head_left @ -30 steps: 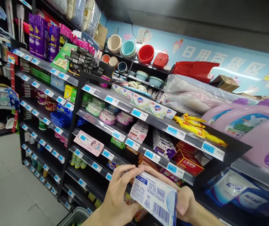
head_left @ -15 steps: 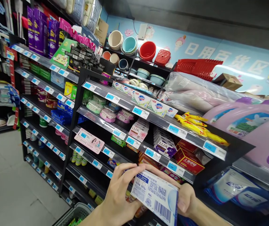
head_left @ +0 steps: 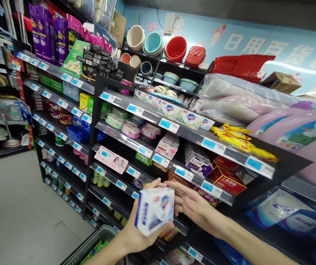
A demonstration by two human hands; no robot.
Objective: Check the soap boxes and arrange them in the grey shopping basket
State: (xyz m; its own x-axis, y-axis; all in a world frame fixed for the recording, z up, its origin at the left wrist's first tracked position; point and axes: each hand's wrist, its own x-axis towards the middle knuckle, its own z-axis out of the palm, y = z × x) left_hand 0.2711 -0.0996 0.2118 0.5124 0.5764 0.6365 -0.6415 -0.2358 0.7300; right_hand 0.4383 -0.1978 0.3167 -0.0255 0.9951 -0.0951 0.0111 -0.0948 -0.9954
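Note:
A white and blue soap box (head_left: 155, 209) is held up in front of the shelves. My left hand (head_left: 140, 230) is wrapped around it, palm underneath and fingers behind the box. The side facing me carries a small red and blue logo and blue characters, slightly blurred. Right beside the box is my right hand (head_left: 192, 204), its fingers stretched out toward the box's right edge. Whether those fingertips touch the box I cannot make out.
The shelf rack (head_left: 158, 127) ahead holds soap boxes, LUX packs (head_left: 198, 162) and yellow packets (head_left: 241, 141). A grey basket (head_left: 84, 243) with green packs is at the lower left. Large pink detergent bottles (head_left: 296, 132) stand on the right, above blue-white bags (head_left: 287, 217).
The soap box has been turned from its barcode side to a side with a logo. My right hand has let go of the box's right end; my left hand keeps hold.

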